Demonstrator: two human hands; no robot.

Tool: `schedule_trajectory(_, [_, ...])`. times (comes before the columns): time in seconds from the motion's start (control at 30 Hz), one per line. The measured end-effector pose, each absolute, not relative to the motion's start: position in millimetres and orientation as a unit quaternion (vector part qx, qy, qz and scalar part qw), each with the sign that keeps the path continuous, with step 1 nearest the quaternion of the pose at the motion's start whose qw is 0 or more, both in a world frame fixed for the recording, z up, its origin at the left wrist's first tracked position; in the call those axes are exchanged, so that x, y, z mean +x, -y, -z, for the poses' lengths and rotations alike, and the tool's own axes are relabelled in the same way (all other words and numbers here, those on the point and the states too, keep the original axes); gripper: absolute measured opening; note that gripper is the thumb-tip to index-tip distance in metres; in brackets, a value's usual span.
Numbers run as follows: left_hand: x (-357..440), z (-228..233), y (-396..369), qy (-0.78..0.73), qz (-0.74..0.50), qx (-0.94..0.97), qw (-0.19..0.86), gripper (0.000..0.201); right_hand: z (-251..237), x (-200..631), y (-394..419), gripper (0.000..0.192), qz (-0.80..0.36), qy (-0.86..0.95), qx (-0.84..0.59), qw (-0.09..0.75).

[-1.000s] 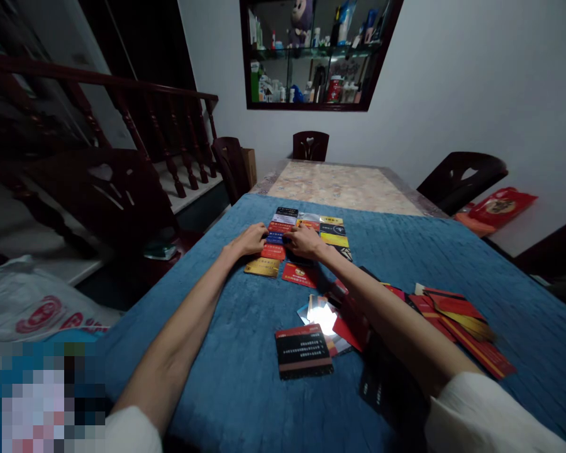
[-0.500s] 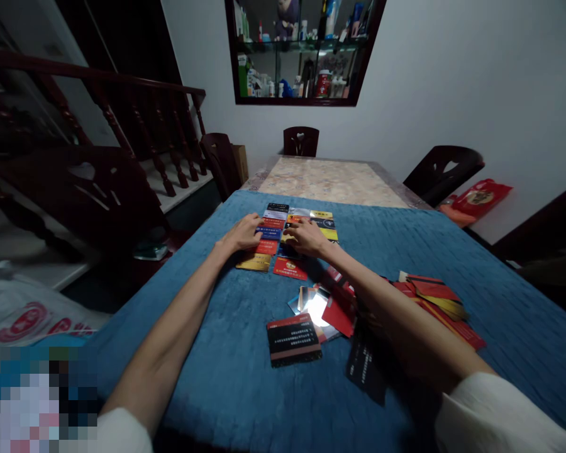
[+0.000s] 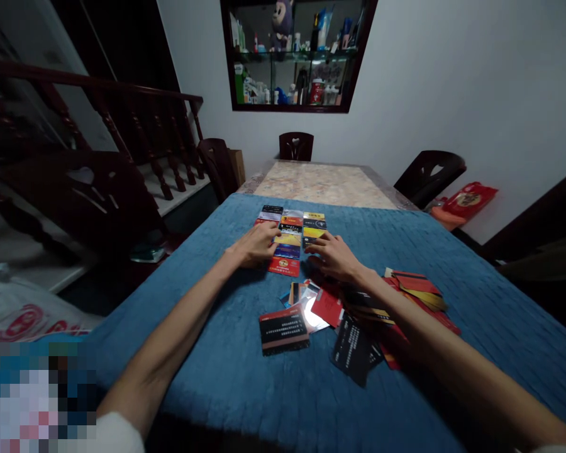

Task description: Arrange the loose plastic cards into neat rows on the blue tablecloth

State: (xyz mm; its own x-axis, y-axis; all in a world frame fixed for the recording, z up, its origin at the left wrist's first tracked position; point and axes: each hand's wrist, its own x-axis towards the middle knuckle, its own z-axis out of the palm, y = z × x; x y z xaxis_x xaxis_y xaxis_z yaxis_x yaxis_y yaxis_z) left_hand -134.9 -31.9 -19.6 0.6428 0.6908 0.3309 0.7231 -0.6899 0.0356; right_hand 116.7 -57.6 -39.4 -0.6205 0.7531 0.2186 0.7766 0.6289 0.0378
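Note:
Rows of small coloured cards [image 3: 290,231] lie side by side on a blue cloth [image 3: 226,377] over the table. My left hand [image 3: 255,246] rests flat on the left column of the rows. My right hand [image 3: 332,257] lies palm down at the right column, fingers spread on the cards. Neither hand lifts a card. A loose heap of cards [image 3: 321,308] lies nearer to me, with a dark red-edged card [image 3: 283,329] at its front. More red and gold cards [image 3: 417,290] are scattered beside my right forearm.
Beyond the cloth the table's bare marbled top [image 3: 321,184] shows. Dark wooden chairs [image 3: 428,178] stand around the table, and a stair railing [image 3: 122,126] runs on the left. A wall cabinet [image 3: 292,53] holds bottles. A red bag [image 3: 466,200] lies at the right, and a white bag [image 3: 23,311] at the left.
Both hands have shifted a little to the right across the card rows. My right hand has drawn back toward me, from the middle of the rows to their right column.

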Motion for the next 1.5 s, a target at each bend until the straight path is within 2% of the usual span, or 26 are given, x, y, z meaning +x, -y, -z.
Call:
schedule_trajectory(0.2, [-108, 22, 65, 0.355, 0.137, -0.924, 0.034, 0.022, 47, 147, 83, 0.022, 0.056, 0.906, -0.396, 0.136])
schedule_trajectory(0.43, [-68, 25, 120, 0.337, 0.134, -0.932, 0.015, 0.019, 56, 168, 110, 0.023, -0.022, 0.919, -0.361, 0.156])
schedule_trajectory(0.63, [-37, 33, 163, 0.34, 0.114, -0.933, 0.029, 0.041, 60, 170, 119, 0.022, -0.04, 0.917, -0.363, 0.163])
schedule_trajectory(0.9, [-33, 38, 169, 0.388, 0.072, -0.918, 0.026, 0.051, 62, 165, 120, 0.027, -0.06, 0.916, -0.359, 0.167])
schedule_trajectory(1.2, [-32, 41, 172, 0.416, 0.072, -0.906, 0.028, 0.048, 46, 157, 114, 0.031, -0.06, 0.924, -0.37, 0.075])
schedule_trajectory(1.33, [-34, 40, 172, 0.433, 0.079, -0.898, 0.013, 0.05, 45, 155, 109, 0.036, -0.068, 0.926, -0.365, 0.069])
schedule_trajectory(1.5, [-40, 38, 168, 0.442, 0.074, -0.894, -0.014, 0.052, 47, 155, 106, 0.026, -0.079, 0.93, -0.347, 0.091])
